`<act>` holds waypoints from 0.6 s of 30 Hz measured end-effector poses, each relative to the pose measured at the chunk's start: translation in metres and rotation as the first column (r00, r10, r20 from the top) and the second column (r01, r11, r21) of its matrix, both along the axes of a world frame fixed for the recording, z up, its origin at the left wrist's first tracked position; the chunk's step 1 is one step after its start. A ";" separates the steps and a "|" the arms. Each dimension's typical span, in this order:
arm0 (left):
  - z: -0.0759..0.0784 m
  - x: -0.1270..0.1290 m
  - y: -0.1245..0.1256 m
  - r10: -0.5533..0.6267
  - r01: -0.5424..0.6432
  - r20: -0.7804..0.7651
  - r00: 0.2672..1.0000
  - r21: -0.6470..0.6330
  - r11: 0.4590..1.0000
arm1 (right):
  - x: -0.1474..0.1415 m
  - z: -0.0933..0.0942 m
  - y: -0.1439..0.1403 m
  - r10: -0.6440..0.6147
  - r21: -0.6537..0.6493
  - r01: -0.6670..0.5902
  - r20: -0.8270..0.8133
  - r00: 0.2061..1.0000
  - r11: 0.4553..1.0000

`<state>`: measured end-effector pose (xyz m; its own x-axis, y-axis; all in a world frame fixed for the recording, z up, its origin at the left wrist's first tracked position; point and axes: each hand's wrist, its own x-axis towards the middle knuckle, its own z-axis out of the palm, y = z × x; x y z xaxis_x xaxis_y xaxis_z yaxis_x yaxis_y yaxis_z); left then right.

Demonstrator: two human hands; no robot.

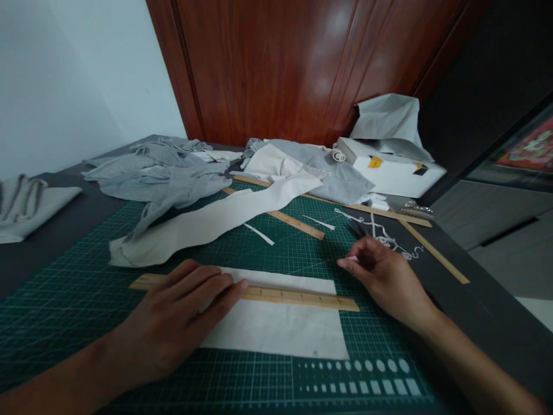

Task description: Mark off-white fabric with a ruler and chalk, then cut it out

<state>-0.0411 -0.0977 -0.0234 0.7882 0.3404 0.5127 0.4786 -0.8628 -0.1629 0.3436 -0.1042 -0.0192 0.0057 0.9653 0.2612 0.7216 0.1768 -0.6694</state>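
My left hand [181, 311] lies flat, fingers spread, pressing a wooden ruler [298, 298] down across a white rectangle of fabric [285, 328] on the green cutting mat [86, 288]. My right hand [382, 274] rests on the mat just past the ruler's right end, fingers curled together; something small and pinkish may be pinched at the fingertips, but I cannot tell. Dark scissors [356, 229] lie just beyond that hand.
A long wavy strip of white cloth [207, 222], grey garments [159, 173], two more wooden rulers [298, 223], thin fabric offcuts and white cord [389, 239] lie behind. A white box [393, 173] stands at the back right before a wooden door. The table's edge runs along the right.
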 end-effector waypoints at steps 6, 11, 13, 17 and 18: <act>-0.003 0.013 0.007 0.022 -0.018 -0.128 0.991 0.034 0.999 | -0.002 -0.020 -0.027 -0.078 0.082 0.080 -0.026 0.997 0.993; 0.006 0.036 -0.004 0.012 -0.015 -0.075 0.997 -0.047 0.999 | -0.007 -0.024 -0.033 -0.082 0.210 0.077 0.017 0.996 0.975; 0.007 0.047 -0.010 -0.021 0.018 -0.033 0.999 -0.114 0.993 | -0.009 -0.022 -0.034 -0.051 0.314 0.020 0.089 0.995 0.949; 0.005 0.064 -0.007 0.002 -0.006 -0.015 1.000 -0.249 0.969 | -0.011 -0.016 -0.035 0.005 0.406 -0.082 0.187 0.982 0.910; 0.005 0.066 -0.003 0.030 -0.037 -0.028 0.999 -0.294 0.955 | -0.011 -0.015 -0.035 0.006 0.404 -0.086 0.196 0.981 0.911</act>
